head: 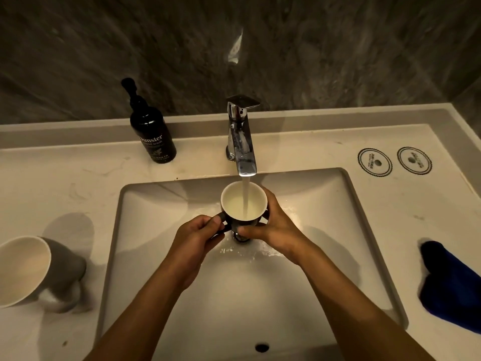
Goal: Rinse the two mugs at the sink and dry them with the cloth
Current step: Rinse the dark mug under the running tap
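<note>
A dark mug (231, 204) with a white inside is held upright over the sink (166, 256), right under the chrome tap (242, 142). Water runs from the spout into it and it is partly full. My left hand (200, 235) pinches the mug's handle on its left side. My right hand (273, 227) wraps around the mug's right wall and base. A second mug (39, 269), grey outside and white inside, stands on the counter at the far left. A dark blue cloth (450, 287) lies on the counter at the right edge.
A black hand wash pump bottle (152, 131) stands on the counter behind the sink's left corner. Two round printed coasters (374, 161) lie at the back right. A dark stone wall rises behind the counter. The overflow hole (261, 347) is in the sink's near wall.
</note>
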